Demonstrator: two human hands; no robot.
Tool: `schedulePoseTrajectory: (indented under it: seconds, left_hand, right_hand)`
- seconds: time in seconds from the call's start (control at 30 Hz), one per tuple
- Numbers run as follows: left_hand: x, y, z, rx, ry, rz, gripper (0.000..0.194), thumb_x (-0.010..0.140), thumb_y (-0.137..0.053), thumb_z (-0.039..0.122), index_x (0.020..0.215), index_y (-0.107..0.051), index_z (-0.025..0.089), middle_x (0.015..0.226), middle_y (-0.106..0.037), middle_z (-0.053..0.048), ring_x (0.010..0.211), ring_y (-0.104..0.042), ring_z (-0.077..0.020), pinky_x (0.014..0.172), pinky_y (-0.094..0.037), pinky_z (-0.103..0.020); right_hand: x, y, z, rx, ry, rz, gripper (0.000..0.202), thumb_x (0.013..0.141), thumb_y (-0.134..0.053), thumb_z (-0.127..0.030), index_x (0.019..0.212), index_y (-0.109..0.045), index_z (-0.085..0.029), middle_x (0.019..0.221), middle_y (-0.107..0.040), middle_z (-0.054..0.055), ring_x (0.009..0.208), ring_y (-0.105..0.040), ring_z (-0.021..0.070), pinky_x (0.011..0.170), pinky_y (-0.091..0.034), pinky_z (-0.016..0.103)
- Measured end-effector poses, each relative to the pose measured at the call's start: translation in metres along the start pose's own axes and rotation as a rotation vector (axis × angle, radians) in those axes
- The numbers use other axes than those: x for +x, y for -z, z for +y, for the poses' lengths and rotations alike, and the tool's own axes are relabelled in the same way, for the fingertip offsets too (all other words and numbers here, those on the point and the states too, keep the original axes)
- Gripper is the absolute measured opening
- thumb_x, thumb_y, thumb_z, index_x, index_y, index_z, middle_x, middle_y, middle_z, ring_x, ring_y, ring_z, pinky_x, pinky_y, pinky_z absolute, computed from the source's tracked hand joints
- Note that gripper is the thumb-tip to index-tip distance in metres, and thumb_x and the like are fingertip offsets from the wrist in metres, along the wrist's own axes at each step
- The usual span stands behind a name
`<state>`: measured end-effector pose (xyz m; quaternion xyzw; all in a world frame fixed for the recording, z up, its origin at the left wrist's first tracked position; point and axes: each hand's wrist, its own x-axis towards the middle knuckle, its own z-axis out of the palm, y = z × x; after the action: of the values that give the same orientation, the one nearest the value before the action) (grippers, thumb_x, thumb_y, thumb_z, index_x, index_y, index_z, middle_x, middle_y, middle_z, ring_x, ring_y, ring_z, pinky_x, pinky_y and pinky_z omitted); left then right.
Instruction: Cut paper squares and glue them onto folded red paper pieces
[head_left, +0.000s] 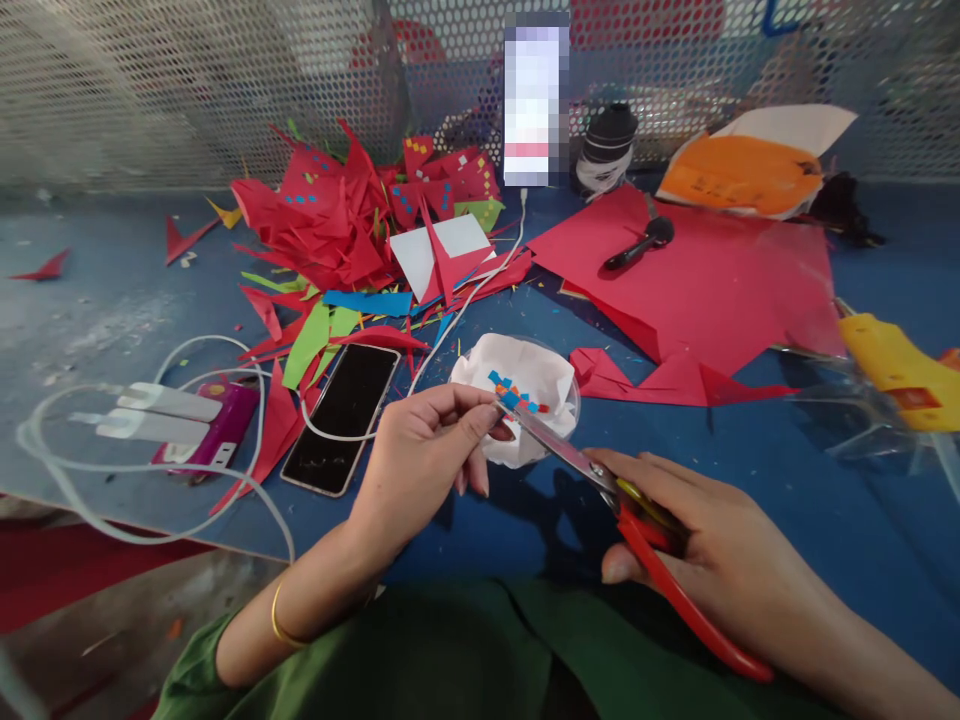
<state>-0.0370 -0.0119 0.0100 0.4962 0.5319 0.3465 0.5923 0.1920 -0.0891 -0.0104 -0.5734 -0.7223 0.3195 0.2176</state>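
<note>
My right hand [716, 535] grips a pair of scissors [562, 450] with red handles, its blades pointing up and left. My left hand [416, 455] is closed in a pinch beside the blade tips; what lies between thumb and finger is too small to make out. Just behind the fingertips stands a small round dish lined with white paper [480, 358]. Tiny blue, orange and red paper pieces [504, 385] show in it, partly covered by the blades and fingers.
Red paper scraps [337, 215] are heaped at the back left. A dark phone [341, 420], white chargers with cables [169, 405] and a purple box [236, 425] lie left. Rightward are red sheets [735, 270], a black-handled tool [637, 245] and a yellow glue gun [892, 365]. A lit phone [534, 110] leans against the mesh.
</note>
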Motion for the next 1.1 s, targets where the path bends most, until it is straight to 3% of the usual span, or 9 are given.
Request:
schedulePoseTrajectory:
  seconds: [0.3, 0.57, 1.1]
  left_hand:
    - [0.0, 0.002, -0.002, 0.028, -0.006, -0.007, 0.012, 0.09, -0.061, 0.02, 0.083, -0.069, 0.015, 0.063, -0.07, 0.0, 0.036, -0.054, -0.0041, 0.039, -0.036, -0.016]
    - [0.0, 0.004, -0.002, 0.011, -0.02, -0.04, 0.012, 0.089, -0.064, 0.025, 0.085, -0.07, 0.015, 0.068, -0.071, 0.0, 0.038, -0.055, -0.0045, 0.037, -0.035, -0.015]
    - [0.0, 0.002, -0.001, 0.079, 0.009, -0.012, 0.014, 0.09, -0.061, 0.024, 0.083, -0.069, 0.016, 0.066, -0.07, 0.0, 0.037, -0.053, -0.0042, 0.037, -0.036, -0.015]
  right_hand:
    - [-0.005, -0.009, 0.006, 0.046, 0.045, 0.041, 0.04, 0.094, -0.057, -0.041, 0.132, -0.059, -0.03, 0.08, -0.07, -0.001, 0.069, -0.068, 0.0149, 0.063, -0.055, 0.023]
    - [-0.006, -0.008, 0.006, 0.009, 0.032, 0.058, 0.04, 0.093, -0.058, -0.045, 0.129, -0.062, -0.029, 0.083, -0.071, 0.0, 0.071, -0.069, 0.015, 0.062, -0.054, 0.022]
    - [-0.005, -0.004, -0.002, 0.087, -0.054, -0.027, 0.039, 0.089, -0.065, -0.044, 0.125, -0.065, -0.03, 0.078, -0.069, -0.002, 0.066, -0.066, 0.0144, 0.063, -0.054, 0.022]
